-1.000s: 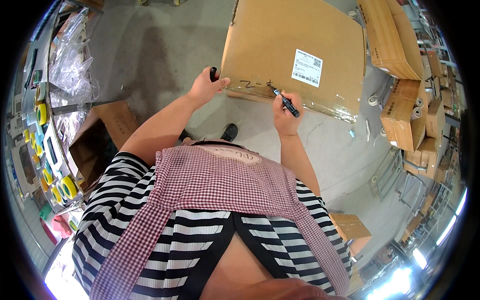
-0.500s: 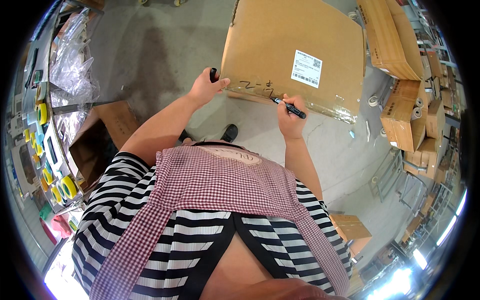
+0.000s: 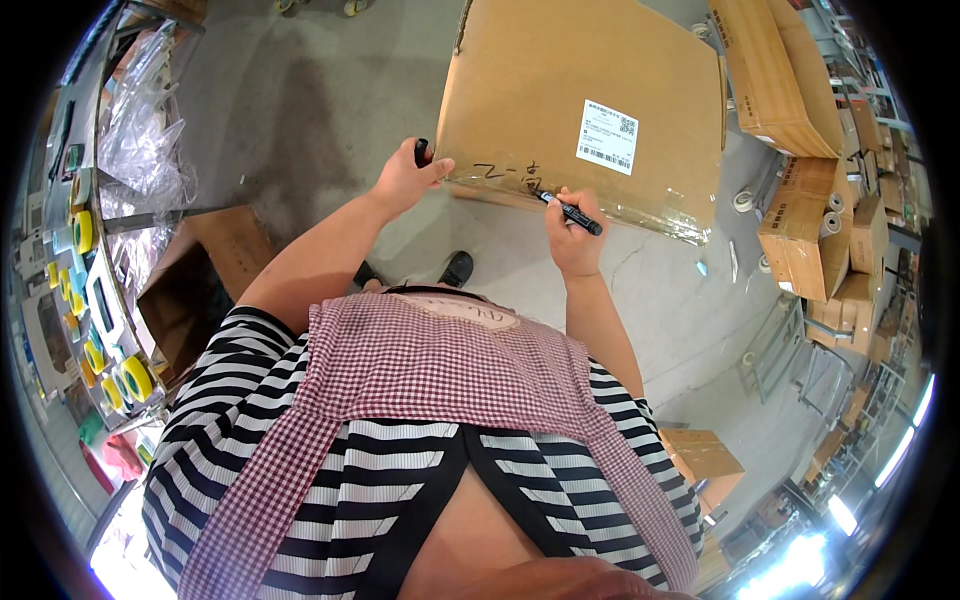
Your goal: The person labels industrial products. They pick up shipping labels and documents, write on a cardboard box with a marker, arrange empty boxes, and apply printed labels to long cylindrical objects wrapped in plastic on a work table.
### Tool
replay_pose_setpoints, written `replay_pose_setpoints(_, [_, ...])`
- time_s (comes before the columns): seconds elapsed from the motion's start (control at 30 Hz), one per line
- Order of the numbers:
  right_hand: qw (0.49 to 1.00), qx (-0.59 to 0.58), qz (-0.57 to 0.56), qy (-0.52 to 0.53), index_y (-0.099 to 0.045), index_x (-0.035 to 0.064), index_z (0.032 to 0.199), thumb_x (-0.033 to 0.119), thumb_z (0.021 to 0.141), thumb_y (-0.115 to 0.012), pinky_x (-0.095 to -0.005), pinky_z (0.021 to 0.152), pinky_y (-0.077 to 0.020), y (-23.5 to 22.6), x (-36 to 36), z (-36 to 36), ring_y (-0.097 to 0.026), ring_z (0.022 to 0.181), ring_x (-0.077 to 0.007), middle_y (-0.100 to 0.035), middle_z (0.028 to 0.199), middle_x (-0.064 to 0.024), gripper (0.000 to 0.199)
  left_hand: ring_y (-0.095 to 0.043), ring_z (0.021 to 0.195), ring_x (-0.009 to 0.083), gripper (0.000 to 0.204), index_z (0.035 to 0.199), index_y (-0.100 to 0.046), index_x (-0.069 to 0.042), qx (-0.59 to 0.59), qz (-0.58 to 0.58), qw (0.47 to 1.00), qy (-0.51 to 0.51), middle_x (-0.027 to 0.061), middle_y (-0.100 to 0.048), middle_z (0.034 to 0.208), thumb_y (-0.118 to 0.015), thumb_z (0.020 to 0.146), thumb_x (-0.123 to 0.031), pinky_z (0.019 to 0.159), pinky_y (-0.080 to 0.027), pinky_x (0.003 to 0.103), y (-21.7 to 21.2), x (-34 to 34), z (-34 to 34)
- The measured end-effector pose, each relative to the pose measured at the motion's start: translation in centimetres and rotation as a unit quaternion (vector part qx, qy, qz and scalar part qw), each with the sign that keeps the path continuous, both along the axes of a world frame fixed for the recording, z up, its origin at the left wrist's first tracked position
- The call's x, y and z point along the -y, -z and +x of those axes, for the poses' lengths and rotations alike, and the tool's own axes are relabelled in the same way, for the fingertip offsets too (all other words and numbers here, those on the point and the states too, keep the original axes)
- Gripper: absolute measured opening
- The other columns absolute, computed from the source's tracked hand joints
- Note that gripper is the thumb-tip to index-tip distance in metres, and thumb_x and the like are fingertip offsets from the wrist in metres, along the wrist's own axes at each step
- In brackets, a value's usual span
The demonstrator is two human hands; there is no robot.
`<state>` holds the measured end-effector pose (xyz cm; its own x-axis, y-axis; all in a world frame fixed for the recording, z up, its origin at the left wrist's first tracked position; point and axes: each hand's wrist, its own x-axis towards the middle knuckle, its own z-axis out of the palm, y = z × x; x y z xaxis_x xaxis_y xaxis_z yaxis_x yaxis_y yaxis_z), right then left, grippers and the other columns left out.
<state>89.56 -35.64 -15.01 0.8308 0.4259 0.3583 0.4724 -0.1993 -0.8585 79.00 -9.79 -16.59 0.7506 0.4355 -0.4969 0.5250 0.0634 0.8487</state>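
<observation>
A large brown cardboard box (image 3: 520, 90) lies in front of me, with clear tape along its near edge and a white printed label (image 3: 607, 137) on its top. My right hand (image 3: 574, 232) grips a black marker pen (image 3: 572, 213), its tip at the black handwriting (image 3: 510, 175) near that edge. At the box's near left corner, my left hand (image 3: 408, 180) is closed round a black marker cap (image 3: 421, 152), its thumb reaching to the cardboard.
An open, empty-looking carton (image 3: 225, 250) stands on the left below a bench with yellow tape rolls (image 3: 135, 378) and crumpled clear plastic (image 3: 150, 120). More cartons (image 3: 790, 80) are stacked at the right. My shoes (image 3: 458, 268) show on the grey floor.
My right hand and the marker have shifted slightly left along the writing, and the last character has gained strokes. My left hand stays at the box corner.
</observation>
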Motion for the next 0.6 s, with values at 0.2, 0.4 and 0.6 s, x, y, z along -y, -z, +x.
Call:
replay_pose_setpoints(0.2, [0.999, -0.013, -0.018, 0.037, -0.058, 0.0013, 0.085, 0.004, 0.083, -0.068, -0.0261, 0.059, -0.0472, -1.0, 0.6, 1.0, -0.053, 0.061, -0.0104, -0.06, 0.072, -0.0066, 0.011, -0.054, 0.084, 0.0128, 0.034, 0.098, -0.046, -0.004, 0.002, -0.008, 1.0, 0.006, 0.0032, -0.05, 0.092, -0.071, 0.091, -0.026, 0.075, -0.053, 0.03, -0.3, 0.0, -0.1])
replay_pose_setpoints(0.4, [0.994, -0.084, -0.038, 0.063, -0.057, 0.0022, 0.084, 0.004, 0.083, -0.067, -0.0261, 0.056, -0.0443, -1.1, 0.8, 1.7, -0.052, 0.059, -0.0101, -0.058, 0.068, -0.0051, 0.01, -0.054, 0.084, 0.0125, 0.034, 0.098, -0.046, -0.004, 0.004, -0.008, 1.0, 0.006, 0.0031, -0.05, 0.091, -0.07, 0.091, -0.026, 0.075, -0.053, 0.03, -0.3, 0.0, 0.0])
replay_pose_setpoints(0.6, [0.992, -0.114, 0.012, 0.05, -0.055, 0.0019, 0.08, 0.003, 0.082, -0.067, -0.0265, 0.054, -0.0432, -0.8, 1.1, 1.9, -0.05, 0.057, -0.0107, -0.06, 0.069, -0.0061, 0.012, -0.056, 0.083, 0.0131, 0.035, 0.097, -0.046, -0.002, -0.003, 0.008, 1.0, 0.003, 0.0051, -0.053, 0.091, -0.071, 0.091, -0.026, 0.074, -0.054, 0.03, 0.0, 0.0, 0.0])
